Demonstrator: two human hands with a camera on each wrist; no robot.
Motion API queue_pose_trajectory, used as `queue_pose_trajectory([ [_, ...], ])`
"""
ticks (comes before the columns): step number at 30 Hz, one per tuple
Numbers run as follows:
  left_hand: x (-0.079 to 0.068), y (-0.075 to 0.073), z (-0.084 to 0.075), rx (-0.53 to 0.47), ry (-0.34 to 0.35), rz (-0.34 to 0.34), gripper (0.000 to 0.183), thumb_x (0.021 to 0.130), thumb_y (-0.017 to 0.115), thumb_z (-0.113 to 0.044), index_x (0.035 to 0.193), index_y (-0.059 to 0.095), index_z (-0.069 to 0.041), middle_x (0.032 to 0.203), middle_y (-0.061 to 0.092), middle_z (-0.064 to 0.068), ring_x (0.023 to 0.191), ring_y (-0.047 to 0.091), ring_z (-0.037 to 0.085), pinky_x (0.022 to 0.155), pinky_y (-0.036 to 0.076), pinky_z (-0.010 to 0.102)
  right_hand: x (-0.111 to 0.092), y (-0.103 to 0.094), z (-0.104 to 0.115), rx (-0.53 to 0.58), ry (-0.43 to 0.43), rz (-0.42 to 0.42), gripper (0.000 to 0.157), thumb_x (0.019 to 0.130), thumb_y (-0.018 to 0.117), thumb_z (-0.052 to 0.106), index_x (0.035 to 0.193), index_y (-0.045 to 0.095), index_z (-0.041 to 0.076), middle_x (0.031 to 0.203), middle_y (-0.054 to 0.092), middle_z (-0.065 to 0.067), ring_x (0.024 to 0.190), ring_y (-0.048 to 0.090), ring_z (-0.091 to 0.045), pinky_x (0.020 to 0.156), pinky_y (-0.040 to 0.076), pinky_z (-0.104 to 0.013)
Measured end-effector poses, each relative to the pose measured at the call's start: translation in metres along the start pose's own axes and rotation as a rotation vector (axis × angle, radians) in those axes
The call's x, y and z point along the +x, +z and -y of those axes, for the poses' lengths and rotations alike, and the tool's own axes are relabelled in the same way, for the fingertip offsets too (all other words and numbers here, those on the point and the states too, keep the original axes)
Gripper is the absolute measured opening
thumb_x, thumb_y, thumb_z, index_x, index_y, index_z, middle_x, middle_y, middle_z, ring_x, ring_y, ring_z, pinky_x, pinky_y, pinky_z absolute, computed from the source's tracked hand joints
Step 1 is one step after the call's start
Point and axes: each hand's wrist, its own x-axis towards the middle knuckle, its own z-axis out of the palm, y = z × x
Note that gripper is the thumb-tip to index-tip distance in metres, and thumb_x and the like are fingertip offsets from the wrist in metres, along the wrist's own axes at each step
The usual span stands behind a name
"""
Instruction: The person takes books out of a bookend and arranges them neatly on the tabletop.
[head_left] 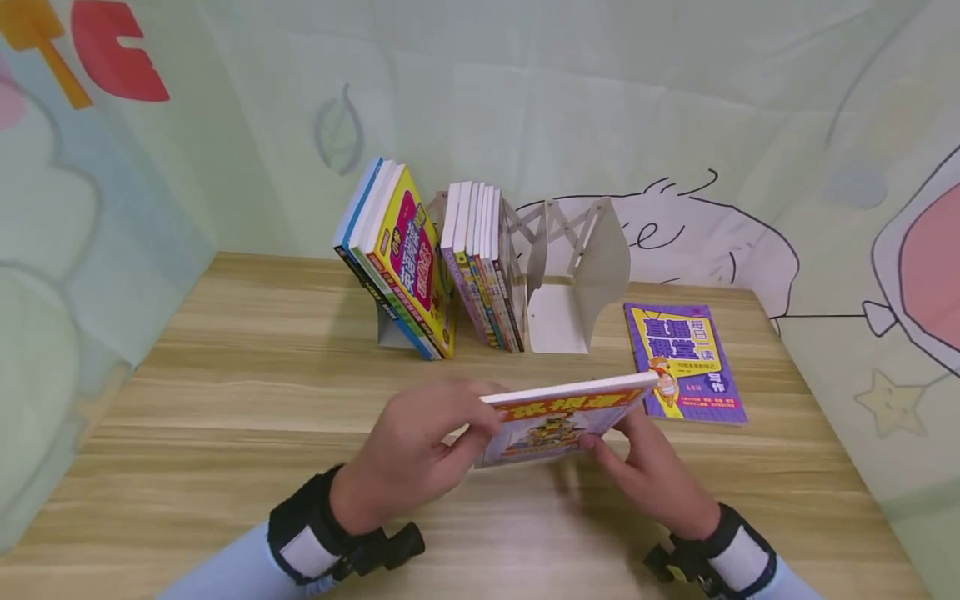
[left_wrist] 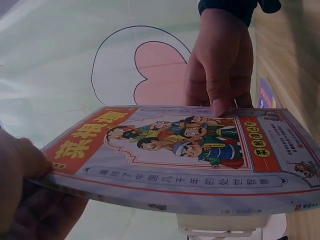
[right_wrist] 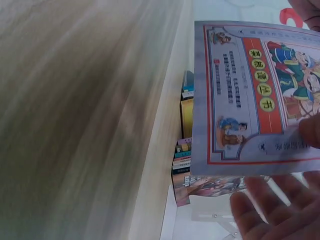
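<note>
Orange-and-white, the tilted book (head_left: 555,429) at the head view's lower centre is pinched between thumb and fingers by the left hand (head_left: 420,442) and right hand (head_left: 660,475), so a slackened thumb could let it slip tablewards.

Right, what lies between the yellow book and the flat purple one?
In the head view: thin books, then the bare right section of the bookend, then a strip of table.
</note>
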Motion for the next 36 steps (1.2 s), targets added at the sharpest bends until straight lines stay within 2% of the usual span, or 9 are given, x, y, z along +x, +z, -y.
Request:
queue_pose_trajectory([
  [2, -0.001, 0.001, 0.0, -0.012, 0.033, -0.001, 0.008, 0.098, 0.06, -0.009, 0.09, 0.063, -0.01, 0.101, 0.074, 0.01, 0.09, 0.071, 0.019, 0.076, 0.06, 0.031, -0.002, 0.001, 0.001, -0.023, -0.017, -0.011, 0.04, 0.099, 0.063, 0.019, 0.137, 0.051, 0.022, 0.131, 0.064, 0.004, 0.119, 0.062, -0.016, 0.098, 0.054, -0.048],
  [4, -0.001, 0.002, -0.001, -0.027, 0.036, -0.003, 0.01, 0.1, 0.058, -0.01, 0.091, 0.063, -0.01, 0.102, 0.074, 0.011, 0.09, 0.071, 0.02, 0.077, 0.06, 0.03, -0.003, 0.002, 0.001, -0.048, -0.055, -0.042, 0.035, 0.098, 0.064, 0.013, 0.132, 0.059, 0.018, 0.126, 0.068, 0.002, 0.113, 0.065, -0.014, 0.093, 0.058, -0.041],
  [7, -0.002, 0.002, -0.001, -0.038, 0.021, -0.011, 0.009, 0.099, 0.059, -0.009, 0.091, 0.062, -0.01, 0.102, 0.073, 0.011, 0.089, 0.07, 0.02, 0.076, 0.06, 0.029, -0.005, 0.003, 0.0, -0.04, -0.122, -0.091, 0.033, 0.095, 0.064, 0.002, 0.127, 0.063, 0.011, 0.122, 0.071, -0.004, 0.107, 0.069, -0.014, 0.086, 0.06, -0.036],
  [10, -0.002, 0.003, -0.001, -0.043, 0.0, -0.01, 0.008, 0.098, 0.06, -0.007, 0.09, 0.062, -0.01, 0.103, 0.073, 0.01, 0.089, 0.07, 0.019, 0.076, 0.06, 0.029, -0.005, 0.004, -0.002, -0.023, -0.153, -0.126, 0.032, 0.093, 0.065, -0.003, 0.123, 0.064, 0.008, 0.118, 0.072, -0.008, 0.103, 0.07, -0.014, 0.082, 0.061, -0.034],
  [15, -0.002, 0.004, 0.001, -0.029, -0.032, 0.003, 0.008, 0.093, 0.064, -0.003, 0.089, 0.062, -0.01, 0.106, 0.07, 0.007, 0.094, 0.067, 0.017, 0.078, 0.059, 0.028, -0.007, 0.003, -0.004, 0.006, -0.146, -0.161, 0.03, 0.091, 0.066, -0.005, 0.119, 0.066, 0.006, 0.112, 0.074, -0.011, 0.097, 0.072, -0.011, 0.077, 0.062, -0.03],
  [21, -0.003, 0.003, 0.002, -0.004, -0.144, 0.081, 0.01, 0.088, 0.069, -0.002, 0.089, 0.064, -0.011, 0.118, 0.064, 0.006, 0.102, 0.064, 0.015, 0.084, 0.059, 0.025, -0.008, -0.001, -0.006, 0.077, -0.154, -0.197, 0.029, 0.089, 0.065, -0.011, 0.115, 0.067, 0.001, 0.108, 0.074, -0.015, 0.093, 0.072, -0.009, 0.074, 0.062, -0.03],
  [26, -0.005, 0.003, 0.002, 0.008, -0.208, 0.132, 0.013, 0.086, 0.071, 0.0, 0.09, 0.065, -0.012, 0.134, 0.06, 0.007, 0.116, 0.061, 0.018, 0.09, 0.058, 0.028, -0.01, -0.005, -0.008, 0.081, -0.123, -0.219, 0.028, 0.089, 0.065, -0.01, 0.115, 0.068, 0.0, 0.107, 0.074, -0.016, 0.092, 0.072, -0.008, 0.073, 0.062, -0.029],
  [29, -0.006, 0.003, 0.003, -0.006, -0.235, 0.155, 0.011, 0.088, 0.07, -0.002, 0.092, 0.066, -0.011, 0.14, 0.056, 0.008, 0.118, 0.06, 0.019, 0.092, 0.057, 0.029, -0.011, -0.006, -0.009, 0.066, -0.109, -0.234, 0.027, 0.089, 0.066, -0.01, 0.114, 0.068, -0.001, 0.106, 0.074, -0.016, 0.09, 0.072, -0.008, 0.072, 0.062, -0.028],
  [36, -0.007, 0.002, 0.006, 0.027, -0.278, 0.181, 0.012, 0.087, 0.071, -0.004, 0.096, 0.067, -0.012, 0.142, 0.054, 0.006, 0.12, 0.06, 0.02, 0.095, 0.056, 0.032, -0.012, -0.009, -0.01, 0.081, -0.042, -0.349, 0.021, 0.088, 0.065, -0.011, 0.108, 0.065, -0.004, 0.1, 0.073, -0.02, 0.085, 0.071, -0.005, 0.069, 0.06, -0.025],
])
